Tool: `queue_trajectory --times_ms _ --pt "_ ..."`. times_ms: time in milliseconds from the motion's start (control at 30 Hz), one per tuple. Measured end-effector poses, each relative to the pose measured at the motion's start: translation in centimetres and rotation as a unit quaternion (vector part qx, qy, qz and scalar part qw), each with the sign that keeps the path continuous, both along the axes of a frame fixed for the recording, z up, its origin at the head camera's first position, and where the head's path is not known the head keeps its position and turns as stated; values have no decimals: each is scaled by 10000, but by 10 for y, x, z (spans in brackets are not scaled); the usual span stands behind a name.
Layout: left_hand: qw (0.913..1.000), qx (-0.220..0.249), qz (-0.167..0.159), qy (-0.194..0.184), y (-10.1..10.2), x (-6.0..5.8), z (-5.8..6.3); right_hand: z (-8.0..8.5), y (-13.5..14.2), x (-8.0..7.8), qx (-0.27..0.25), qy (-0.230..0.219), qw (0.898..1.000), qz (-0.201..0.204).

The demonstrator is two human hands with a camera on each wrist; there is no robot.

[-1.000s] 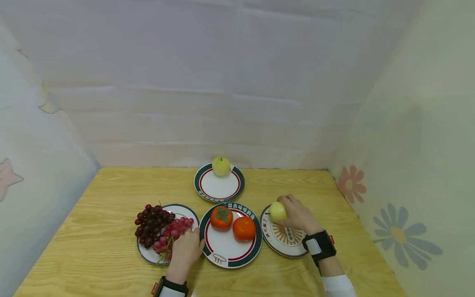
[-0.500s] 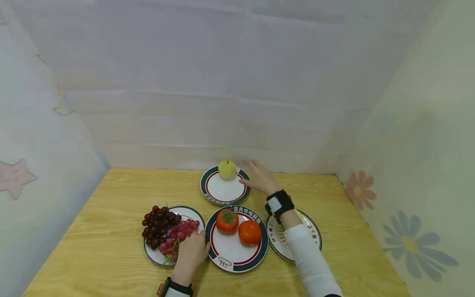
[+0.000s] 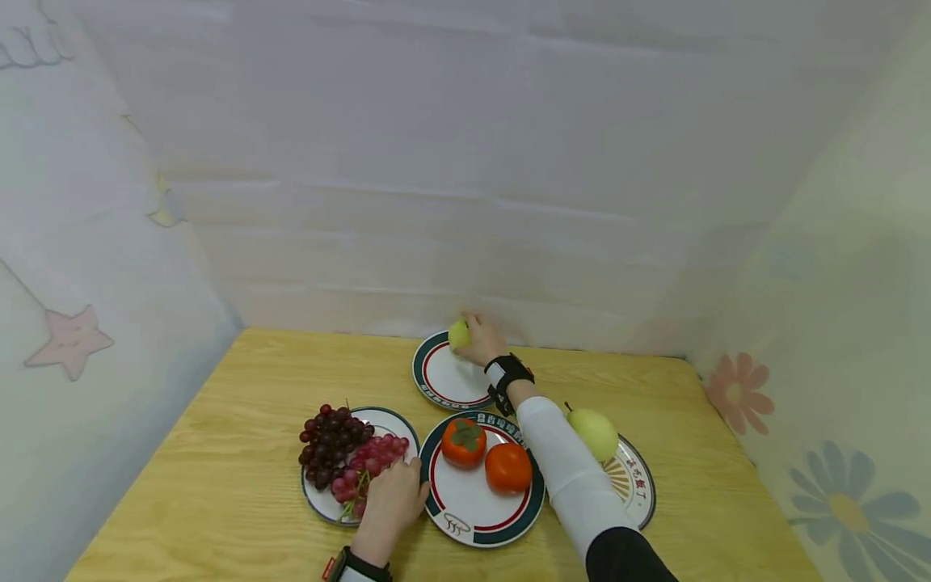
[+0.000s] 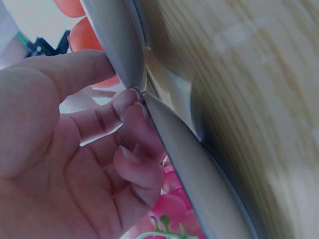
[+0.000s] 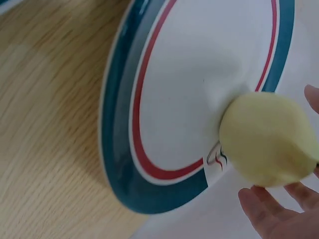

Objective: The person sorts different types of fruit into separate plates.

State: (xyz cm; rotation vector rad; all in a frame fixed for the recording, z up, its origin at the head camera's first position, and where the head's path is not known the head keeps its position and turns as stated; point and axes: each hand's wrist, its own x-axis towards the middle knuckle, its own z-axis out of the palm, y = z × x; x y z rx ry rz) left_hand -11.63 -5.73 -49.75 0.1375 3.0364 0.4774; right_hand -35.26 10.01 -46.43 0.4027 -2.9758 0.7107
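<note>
My right hand point(image 3: 486, 341) reaches around the far yellow-green pear point(image 3: 457, 334) on the back plate point(image 3: 447, 384). In the right wrist view, fingertips point(image 5: 247, 196) lie along the pear's lower side, and the thumb tip point(image 5: 313, 95) shows slightly apart above it. My left hand point(image 3: 393, 493) rests with loosely bent fingers where the grape plate point(image 3: 398, 426) and the middle plate point(image 3: 473, 509) meet. The left wrist view shows its thumb point(image 4: 82, 69) against the middle plate's rim, with fingertips at the grape plate's rim.
Dark grapes point(image 3: 330, 444) and pink-red grapes point(image 3: 374, 462) overhang the left plate. Two persimmons, one point(image 3: 463, 443) with its leafy cap up and one plain point(image 3: 508, 469), sit on the middle plate. Another pear point(image 3: 593, 434) is on the right plate point(image 3: 642, 497), partly behind my forearm.
My right hand has left the pear on the right plate and moved back and leftward to the far pear. My left hand stays at the two plate rims. The head view has shifted slightly.
</note>
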Motion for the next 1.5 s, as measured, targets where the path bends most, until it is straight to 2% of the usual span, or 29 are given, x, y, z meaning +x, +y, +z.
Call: queue_trajectory --times_ms 200,333,467,533,633,733,867,967,1067,1200,1367,1500 --pt "9999 -73 -86 38 2 -3 2 -5 -1 -4 159 450 9988 -147" --pt "9999 -95 -118 62 3 -2 4 -6 7 -5 121 828 9965 -26" --pt "9996 -187 -155 139 2 -2 6 7 16 -1 -220 1011 9943 262" --pt "9996 -196 -152 135 1 -3 6 22 22 6 -413 907 9940 447" --pt "9996 -184 -145 156 -1 -4 7 49 35 26 -453 662 9947 644" --pt "9996 -157 -133 183 -2 -4 7 70 57 55 -252 561 9954 739" --pt "9996 -136 -103 233 -3 -4 6 85 91 100 70 610 9944 865" --pt "9995 -116 -69 270 -3 -4 6 87 117 134 249 611 9925 1031" --pt "9996 -119 -72 232 -4 -5 7 79 139 163 434 674 9895 1204" --pt "9997 -160 -73 168 -5 -5 8 58 159 194 639 523 9888 1242" --pt "9995 -135 -139 259 -5 -4 6 34 169 220 540 120 9956 758" --pt "9994 -124 -154 287 -4 -4 6 19 176 230 339 183 9985 380"
